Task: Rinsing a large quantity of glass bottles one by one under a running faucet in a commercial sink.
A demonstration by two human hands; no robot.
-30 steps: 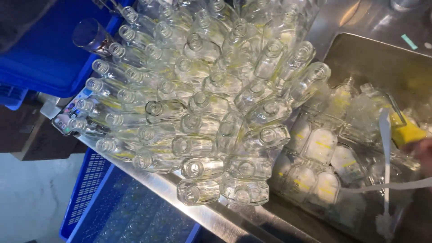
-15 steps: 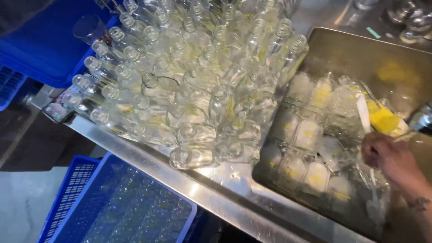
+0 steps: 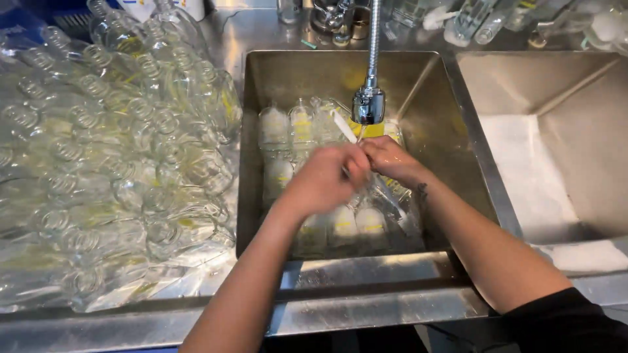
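A steel sink unit with two basins fills the view: the left basin (image 3: 261, 98) holds clear glass bottles (image 3: 343, 219) lying in rows, and the right basin (image 3: 575, 131) holds a white layer at its bottom. On the counter to the left of the basins, a large pile of clear glass bottles (image 3: 118, 170) lies stacked on its sides, mouths facing the camera. A chrome flexible faucet (image 3: 371, 98) hangs over the left basin, with its spray head directly above the hands. Both hands meet over the middle of the left basin. The left hand (image 3: 324, 180) is clenched around a clear bottle (image 3: 386, 196), mostly hidden beneath it. The right hand (image 3: 391, 159) grips a thin white-handled brush (image 3: 345, 127), whose handle projects up and to the left, just beside the faucet head.
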